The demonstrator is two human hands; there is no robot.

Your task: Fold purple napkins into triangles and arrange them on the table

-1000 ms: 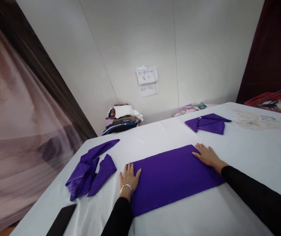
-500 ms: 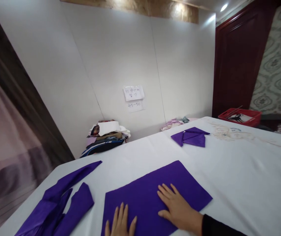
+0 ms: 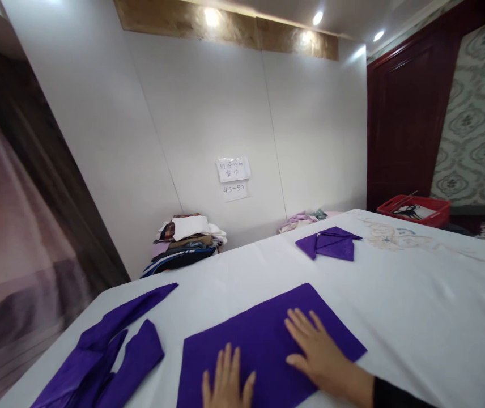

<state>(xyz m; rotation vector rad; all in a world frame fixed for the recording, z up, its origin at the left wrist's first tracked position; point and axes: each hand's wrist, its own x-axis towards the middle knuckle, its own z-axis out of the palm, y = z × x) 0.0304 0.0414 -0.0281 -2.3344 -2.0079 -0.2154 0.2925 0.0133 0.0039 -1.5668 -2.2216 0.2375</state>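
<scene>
A purple cloth napkin [image 3: 263, 334] lies flat on the white tablecloth [image 3: 416, 317] in front of me, its near edge cut off by the bottom of the view. My left hand [image 3: 228, 382] rests palm down on its lower middle, fingers spread. Farther right, my right hand [image 3: 317, 354] also lies flat on the cloth, fingers apart. Nothing is held in either hand. To the left lies a loose, crumpled heap of purple cloth [image 3: 93, 351]. A folded purple napkin [image 3: 331, 243] sits toward the far edge of the table.
A stack of folded clothes [image 3: 187, 241] stands beyond the table's far left edge, with more fabric [image 3: 297, 221] by the wall. A red basket [image 3: 416, 209] holding scissors is at the far right. A paper sign [image 3: 233, 170] hangs on the white wall. Curtains [image 3: 25, 238] hang at left.
Both hands have slid to the right over the napkin, staying flat and spread. The camera has tipped slightly upward, showing more ceiling. The other cloths have not moved.
</scene>
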